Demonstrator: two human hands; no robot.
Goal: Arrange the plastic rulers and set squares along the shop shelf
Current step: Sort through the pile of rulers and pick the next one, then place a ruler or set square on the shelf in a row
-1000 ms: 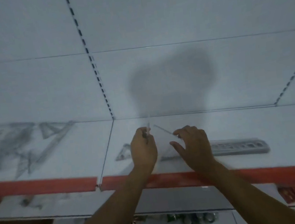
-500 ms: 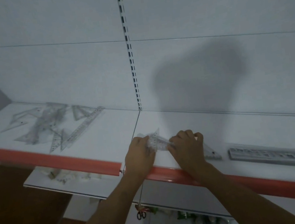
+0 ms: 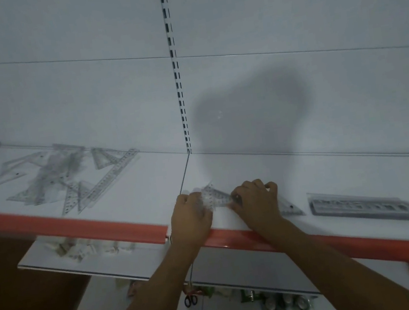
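A clear plastic set square (image 3: 213, 197) lies low over the white shelf (image 3: 266, 169), between my two hands. My left hand (image 3: 191, 216) grips its left end with curled fingers. Its right end is pinched by my right hand (image 3: 256, 201), fingers curled over it. Another clear set square (image 3: 289, 208) lies flat just right of that hand. A grey packaged ruler set (image 3: 360, 206) rests further right. A loose pile of clear rulers and set squares (image 3: 64, 174) covers the left shelf section.
An orange strip (image 3: 76, 225) runs along the shelf's front edge. A slotted upright (image 3: 177, 79) divides the white back panel. Lower shelves hold small white items (image 3: 85, 249), scissors (image 3: 191, 300) and tape rolls (image 3: 285, 306).
The view has swung left, so the left pile shows fully. Both hands have lowered the set square from raised and tilted to near the shelf surface.
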